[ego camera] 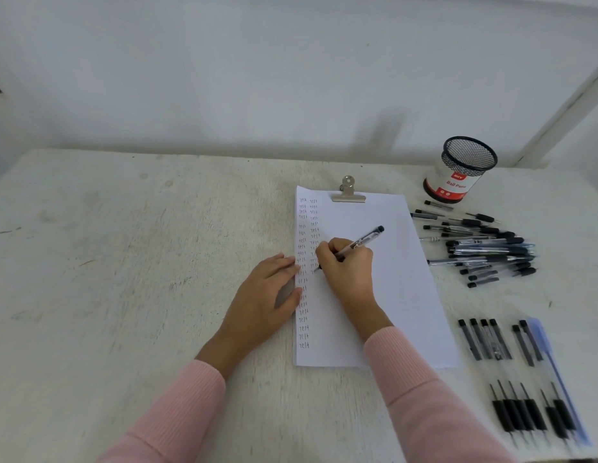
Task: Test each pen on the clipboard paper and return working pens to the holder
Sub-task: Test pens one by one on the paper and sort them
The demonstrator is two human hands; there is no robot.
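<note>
White paper (391, 279) lies on a clipboard under a metal clip (348, 192), with two columns of small written words down its left side. My right hand (349, 269) grips a black-capped pen (364, 241), its tip touching the paper in the second column. My left hand (267, 295) lies flat with straight fingers on the paper's left edge. The black mesh pen holder (464, 168), with a white and red label, stands at the back right, and I see no pens inside it.
A loose heap of several black pens (484, 245) lies right of the clipboard, below the holder. Several more pens (511, 375) lie in a row at the front right, next to a blue pen (558, 369). The white table (124, 262) meets a white wall behind.
</note>
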